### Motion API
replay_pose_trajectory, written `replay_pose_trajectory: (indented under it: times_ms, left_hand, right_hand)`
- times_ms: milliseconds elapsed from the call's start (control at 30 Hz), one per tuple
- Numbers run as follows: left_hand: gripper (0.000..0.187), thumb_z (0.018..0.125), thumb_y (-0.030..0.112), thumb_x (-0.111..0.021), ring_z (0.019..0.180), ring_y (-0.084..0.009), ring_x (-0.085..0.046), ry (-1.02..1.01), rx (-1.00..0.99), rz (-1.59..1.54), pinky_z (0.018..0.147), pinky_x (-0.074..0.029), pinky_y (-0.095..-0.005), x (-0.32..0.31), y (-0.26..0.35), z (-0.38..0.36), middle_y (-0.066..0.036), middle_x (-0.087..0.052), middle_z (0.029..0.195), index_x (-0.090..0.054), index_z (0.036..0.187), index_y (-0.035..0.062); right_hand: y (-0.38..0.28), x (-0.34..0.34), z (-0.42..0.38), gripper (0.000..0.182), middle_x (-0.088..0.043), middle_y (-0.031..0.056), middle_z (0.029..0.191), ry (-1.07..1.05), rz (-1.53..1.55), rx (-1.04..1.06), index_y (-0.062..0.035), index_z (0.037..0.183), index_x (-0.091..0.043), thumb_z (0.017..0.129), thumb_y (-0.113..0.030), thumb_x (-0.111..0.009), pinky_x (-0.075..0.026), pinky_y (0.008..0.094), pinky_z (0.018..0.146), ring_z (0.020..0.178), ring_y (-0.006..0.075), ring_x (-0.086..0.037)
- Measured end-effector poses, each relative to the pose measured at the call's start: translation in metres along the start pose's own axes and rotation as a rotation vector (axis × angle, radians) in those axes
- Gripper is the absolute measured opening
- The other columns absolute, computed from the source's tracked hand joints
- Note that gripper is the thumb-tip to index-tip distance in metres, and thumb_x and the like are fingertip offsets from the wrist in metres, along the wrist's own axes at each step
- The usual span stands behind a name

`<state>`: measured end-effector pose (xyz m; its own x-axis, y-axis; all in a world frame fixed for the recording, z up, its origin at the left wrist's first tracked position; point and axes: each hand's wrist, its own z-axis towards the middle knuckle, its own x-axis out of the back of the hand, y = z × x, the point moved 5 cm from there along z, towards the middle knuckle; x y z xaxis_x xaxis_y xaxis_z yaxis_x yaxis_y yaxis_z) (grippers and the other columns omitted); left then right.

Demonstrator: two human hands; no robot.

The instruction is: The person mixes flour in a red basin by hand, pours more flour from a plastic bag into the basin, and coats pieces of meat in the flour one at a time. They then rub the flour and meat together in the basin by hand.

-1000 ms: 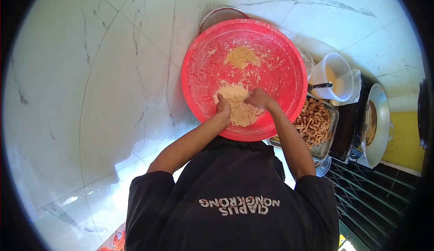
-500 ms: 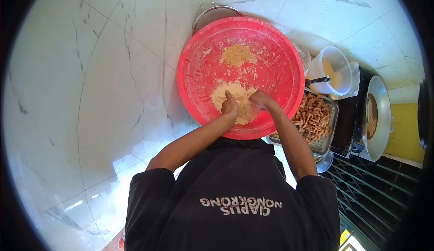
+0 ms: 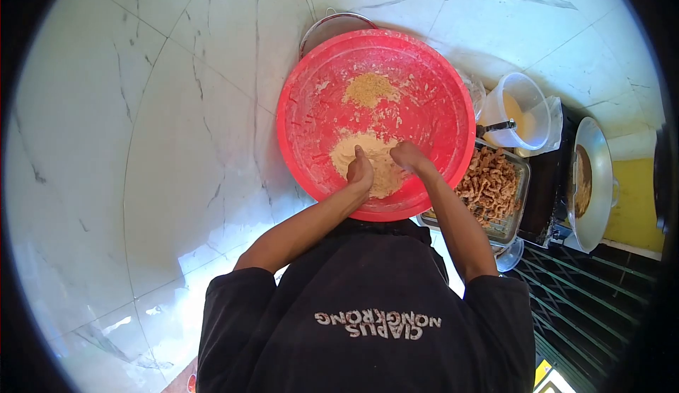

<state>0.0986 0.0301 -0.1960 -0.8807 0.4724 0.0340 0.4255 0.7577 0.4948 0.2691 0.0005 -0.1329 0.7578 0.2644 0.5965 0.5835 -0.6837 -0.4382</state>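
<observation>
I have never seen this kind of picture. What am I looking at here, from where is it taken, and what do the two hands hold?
The camera sits on a person's head and looks down, so the dark shirt fills the bottom. The left hand and right hand press into pale dough inside a red basin on a white marble floor. A darker crumb pile lies farther in the basin. To the right stand a tray of fried pieces, a white jug and a metal pan. Whether the fingers grip the dough is unclear.

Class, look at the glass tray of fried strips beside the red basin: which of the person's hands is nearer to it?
Right. The right hand lies in the dough just left of the glass tray; the left hand sits farther left.
</observation>
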Motion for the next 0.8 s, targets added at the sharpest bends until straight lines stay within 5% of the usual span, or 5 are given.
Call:
replay_pose_trajectory:
  times_ms: [167,400,500,667,800]
  left_hand:
    - [0.087,0.101,0.067,-0.019,0.115,-0.0361,-0.063,0.019,0.125,-0.201,0.096,-0.049,-0.0446,-0.024,-0.003,0.001,-0.025,-0.065,0.122,-0.059,0.127,-0.0066]
    - [0.083,0.102,0.065,-0.017,0.115,-0.0299,-0.063,-0.053,-0.007,-0.013,0.093,-0.053,-0.0423,-0.013,0.001,0.0,-0.021,-0.062,0.127,-0.049,0.14,-0.0018]
    - [0.081,0.103,0.064,-0.016,0.11,-0.0272,-0.066,0.021,-0.045,0.068,0.091,-0.056,-0.0408,-0.006,0.0,0.007,-0.018,-0.062,0.127,-0.047,0.142,0.0004]
    - [0.09,0.1,0.068,-0.018,0.129,-0.0347,-0.054,-0.09,0.11,-0.219,0.107,-0.042,-0.0433,-0.03,-0.016,0.016,-0.026,-0.055,0.138,-0.048,0.14,-0.0072]
    - [0.082,0.102,0.065,-0.016,0.117,-0.0309,-0.063,-0.103,0.068,-0.119,0.097,-0.052,-0.0441,-0.028,0.013,-0.026,-0.019,-0.06,0.132,-0.044,0.144,0.0006]
  right_hand:
    - [0.01,-0.044,0.018,0.039,-0.07,0.0302,0.099,-0.119,0.136,-0.001,0.008,0.097,-0.07,0.081,-0.023,-0.054,-0.055,0.0465,0.079,0.091,0.0401,-0.071]
    - [-0.017,0.007,-0.03,0.041,-0.069,0.0307,0.1,-0.051,0.403,-0.24,0.0084,0.091,-0.07,0.085,-0.029,-0.053,-0.055,0.0458,0.079,0.092,0.0409,-0.069]
    - [0.006,-0.005,0.011,0.045,-0.068,0.0311,0.11,0.0,-0.073,0.003,0.0089,0.103,-0.069,0.081,-0.027,-0.054,-0.054,0.0458,0.087,0.101,0.0421,-0.069]
    - [-0.007,-0.026,-0.005,0.043,-0.067,0.0308,0.111,-0.033,0.16,-0.146,0.0078,0.099,-0.071,0.082,-0.028,-0.054,-0.055,0.0467,0.086,0.099,0.0421,-0.069]
    - [-0.02,-0.017,-0.015,0.042,-0.069,0.0295,0.106,-0.028,0.165,-0.049,0.0067,0.098,-0.071,0.083,-0.029,-0.054,-0.056,0.0466,0.082,0.096,0.0406,-0.07]
